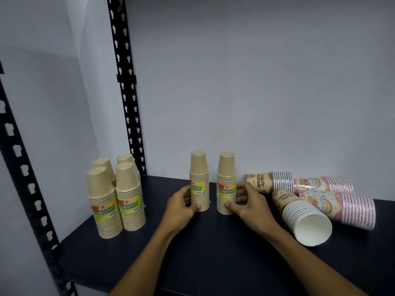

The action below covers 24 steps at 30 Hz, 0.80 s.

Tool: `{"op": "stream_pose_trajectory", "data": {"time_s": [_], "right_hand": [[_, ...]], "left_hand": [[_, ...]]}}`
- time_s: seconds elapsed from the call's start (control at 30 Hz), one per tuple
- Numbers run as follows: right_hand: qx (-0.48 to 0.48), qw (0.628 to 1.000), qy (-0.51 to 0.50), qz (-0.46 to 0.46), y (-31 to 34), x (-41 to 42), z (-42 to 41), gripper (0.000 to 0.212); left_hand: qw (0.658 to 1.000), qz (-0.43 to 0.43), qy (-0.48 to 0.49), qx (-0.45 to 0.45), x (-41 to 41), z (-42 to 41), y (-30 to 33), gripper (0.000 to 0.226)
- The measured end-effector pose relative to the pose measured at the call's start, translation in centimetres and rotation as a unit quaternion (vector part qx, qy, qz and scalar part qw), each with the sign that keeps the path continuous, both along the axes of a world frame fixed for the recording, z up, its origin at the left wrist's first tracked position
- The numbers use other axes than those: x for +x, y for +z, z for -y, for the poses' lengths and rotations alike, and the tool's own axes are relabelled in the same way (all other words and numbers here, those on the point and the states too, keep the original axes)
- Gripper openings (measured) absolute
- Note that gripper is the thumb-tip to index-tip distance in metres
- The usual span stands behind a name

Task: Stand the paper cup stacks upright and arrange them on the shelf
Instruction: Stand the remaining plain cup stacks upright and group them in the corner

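Two tan paper cup stacks stand upright, mouths down, mid-shelf. My left hand [181, 205] grips the left tan stack [199, 180] near its base. My right hand [245, 199] grips the right tan stack [226, 180] from its right side. Several more tan stacks [116, 193] with yellow labels stand grouped at the left. To the right lie patterned stacks on their sides: a brown one [269, 181] at the back, two pink ones [324, 183] [342, 207], and a brown one [301, 216] with its white open mouth toward me.
The dark shelf board [213, 253] runs across the lower frame. Black slotted uprights stand at the back left [128, 92] and front left [25, 178]. A pale wall closes the back.
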State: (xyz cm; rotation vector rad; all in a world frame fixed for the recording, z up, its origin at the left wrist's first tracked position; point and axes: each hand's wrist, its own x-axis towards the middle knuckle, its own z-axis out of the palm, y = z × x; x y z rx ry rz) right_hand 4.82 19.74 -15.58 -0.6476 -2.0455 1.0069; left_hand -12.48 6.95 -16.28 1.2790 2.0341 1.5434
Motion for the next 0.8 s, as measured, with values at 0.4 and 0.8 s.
{"op": "stream_pose_trajectory", "data": {"time_s": [0.4,0.8], "right_hand": [[0.011,1.000,0.010,-0.005,0.06,-0.26,0.33,0.040],[0.022,0.999,0.020,-0.015,-0.14,-0.56,0.29,0.041]], "left_hand": [[1.000,0.010,0.000,0.024,0.37,-0.27,0.08,0.064],[0.999,0.000,0.013,0.030,0.39,-0.35,0.00,0.055]]}}
